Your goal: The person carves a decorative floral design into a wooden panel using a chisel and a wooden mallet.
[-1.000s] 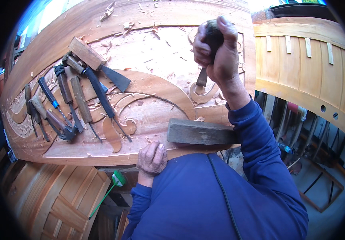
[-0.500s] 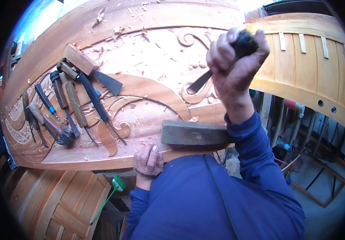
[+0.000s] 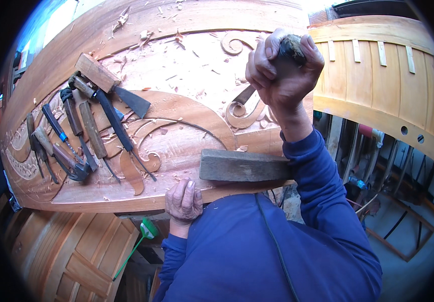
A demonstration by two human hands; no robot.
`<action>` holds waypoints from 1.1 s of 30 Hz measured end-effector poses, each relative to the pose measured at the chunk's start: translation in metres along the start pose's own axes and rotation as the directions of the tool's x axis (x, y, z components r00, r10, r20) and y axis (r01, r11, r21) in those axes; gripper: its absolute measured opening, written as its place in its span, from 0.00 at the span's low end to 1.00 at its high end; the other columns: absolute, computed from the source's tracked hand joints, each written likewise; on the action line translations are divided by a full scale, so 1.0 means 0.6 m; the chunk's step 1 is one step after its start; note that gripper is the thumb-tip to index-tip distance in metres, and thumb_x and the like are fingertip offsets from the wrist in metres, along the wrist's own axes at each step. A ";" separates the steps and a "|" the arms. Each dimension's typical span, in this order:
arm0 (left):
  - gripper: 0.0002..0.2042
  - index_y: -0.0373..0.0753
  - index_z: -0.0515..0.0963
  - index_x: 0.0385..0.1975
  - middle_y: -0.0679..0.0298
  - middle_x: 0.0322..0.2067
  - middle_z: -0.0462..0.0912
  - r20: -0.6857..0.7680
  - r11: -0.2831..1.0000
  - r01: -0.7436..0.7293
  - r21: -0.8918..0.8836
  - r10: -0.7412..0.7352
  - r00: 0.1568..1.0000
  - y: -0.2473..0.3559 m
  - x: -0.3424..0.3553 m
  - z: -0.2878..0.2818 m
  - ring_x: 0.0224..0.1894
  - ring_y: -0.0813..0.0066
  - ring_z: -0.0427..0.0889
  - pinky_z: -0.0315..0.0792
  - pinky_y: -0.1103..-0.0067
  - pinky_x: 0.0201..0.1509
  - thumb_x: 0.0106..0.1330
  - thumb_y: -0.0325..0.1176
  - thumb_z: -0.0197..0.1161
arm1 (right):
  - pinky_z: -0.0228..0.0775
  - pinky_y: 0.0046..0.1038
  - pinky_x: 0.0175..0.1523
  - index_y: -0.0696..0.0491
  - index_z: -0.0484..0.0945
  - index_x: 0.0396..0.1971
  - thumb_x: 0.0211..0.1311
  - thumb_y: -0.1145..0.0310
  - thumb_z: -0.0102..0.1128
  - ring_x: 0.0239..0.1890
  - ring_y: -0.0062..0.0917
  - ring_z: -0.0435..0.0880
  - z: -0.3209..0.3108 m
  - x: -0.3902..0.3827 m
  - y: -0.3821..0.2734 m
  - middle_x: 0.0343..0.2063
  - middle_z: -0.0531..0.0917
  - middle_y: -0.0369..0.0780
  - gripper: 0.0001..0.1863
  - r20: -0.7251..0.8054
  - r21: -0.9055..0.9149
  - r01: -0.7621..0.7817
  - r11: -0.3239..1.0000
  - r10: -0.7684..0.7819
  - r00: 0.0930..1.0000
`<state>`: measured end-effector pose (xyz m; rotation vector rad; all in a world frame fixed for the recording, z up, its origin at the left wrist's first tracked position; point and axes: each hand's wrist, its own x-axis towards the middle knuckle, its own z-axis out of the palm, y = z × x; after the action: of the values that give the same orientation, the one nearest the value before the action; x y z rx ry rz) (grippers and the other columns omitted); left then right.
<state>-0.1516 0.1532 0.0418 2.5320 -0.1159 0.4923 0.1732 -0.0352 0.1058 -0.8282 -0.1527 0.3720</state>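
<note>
My right hand [image 3: 285, 70] is closed round the dark, worn handle of a chisel [image 3: 244, 95]. Its flat metal blade slants down to the left, with its end at a carved scroll [image 3: 240, 117]. My left hand [image 3: 184, 204] is closed at the near edge of a large carved wooden panel [image 3: 189, 118], fingers curled and pressed together over the rim. Between my hands, a long grey block like a sharpening stone [image 3: 244, 166] lies on the panel. Curled relief lines and loose shavings cover much of the wood.
Several chisels and gouges [image 3: 93, 131] lie on the panel's left, beside a broad wooden-handled blade [image 3: 132, 102]. A slatted wooden panel [image 3: 378, 83] stands at the right. Lower left are a panelled door [image 3: 88, 251] and a green broom [image 3: 148, 229].
My right hand has moved left with the chisel, whose blade now sits slightly higher over the scroll. My left hand stays at the panel's edge. The view has shifted slightly.
</note>
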 end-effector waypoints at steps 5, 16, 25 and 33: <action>0.20 0.41 0.73 0.62 0.54 0.49 0.83 0.001 1.000 0.008 0.006 -0.008 1.000 0.003 0.002 0.001 0.43 0.60 0.84 0.78 0.69 0.44 0.72 0.34 0.65 | 0.50 0.26 0.17 0.53 0.71 0.29 0.71 0.36 0.40 0.11 0.20 0.57 0.000 0.005 0.007 0.11 0.65 0.35 0.32 0.035 0.013 -0.024 1.000 0.023 0.999; 0.20 0.40 0.73 0.62 0.53 0.50 0.83 -0.024 0.998 0.025 0.049 -0.024 0.999 0.006 0.005 0.003 0.43 0.59 0.84 0.79 0.68 0.44 0.73 0.35 0.63 | 0.44 0.20 0.13 0.50 0.72 0.27 0.75 0.37 0.45 0.10 0.13 0.56 0.021 0.075 0.045 0.12 0.64 0.28 0.30 0.128 -0.037 -0.436 0.899 0.437 0.890; 0.20 0.40 0.73 0.62 0.52 0.50 0.82 -0.072 0.997 0.057 0.053 -0.053 0.996 0.004 -0.001 0.006 0.44 0.58 0.84 0.80 0.68 0.45 0.72 0.35 0.64 | 0.46 0.21 0.11 0.54 0.73 0.25 0.73 0.37 0.45 0.08 0.14 0.58 0.039 0.061 0.009 0.11 0.62 0.28 0.32 0.531 0.061 -0.642 0.764 0.520 0.669; 0.22 0.37 0.73 0.63 0.51 0.51 0.82 -0.042 0.997 0.006 -0.082 -0.009 0.999 0.003 -0.002 -0.011 0.49 0.55 0.83 0.79 0.64 0.51 0.71 0.35 0.64 | 0.63 0.24 0.32 0.50 0.70 0.43 0.67 0.27 0.53 0.25 0.19 0.67 -0.017 -0.120 -0.097 0.25 0.68 0.32 0.35 -0.135 -0.314 0.153 0.937 -0.203 0.970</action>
<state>-0.1550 0.1552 0.0472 2.4396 -0.1083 0.5270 0.1246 -0.1056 0.1428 -1.1342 -0.1303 0.1063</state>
